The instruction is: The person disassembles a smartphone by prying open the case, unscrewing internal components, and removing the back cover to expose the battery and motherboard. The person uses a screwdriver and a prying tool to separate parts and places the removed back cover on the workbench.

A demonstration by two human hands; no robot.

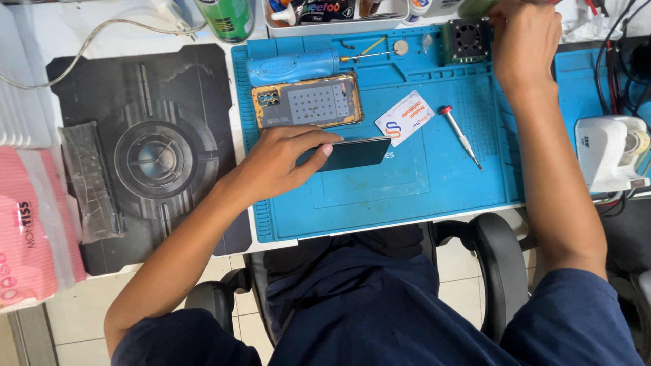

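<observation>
Two hands are at work over a white table (135, 37), seen from above. At the far left lie a pink packet of tissues (27, 237) and a crinkled clear plastic sleeve (88, 183), the sleeve on a dark grey mat (152, 159) printed with a round emblem. To the right of it a blue repair mat (420, 183) carries the work. The left hand (278, 163) rests on that mat, fingers curved and pinching the near end of a dark phone screen panel (356, 152), seemingly to keep it flat and steady. Just behind the hand lies an opened phone body (308, 102) with a yellowed frame, inner side up, and behind that a blue handled tool (291, 66). Just right of the panel sits a white card (405, 116), then a small red-capped screwdriver (461, 135), both apart from the hands and within easy reach. The right hand (523, 41) reaches to the mat's far edge beside a small black fan (468, 37); its fingers are cut off by the frame, so I cannot tell their grip. A white tape dispenser (610, 152) stands at far right. Below are a black chair and pale floor tiles.
</observation>
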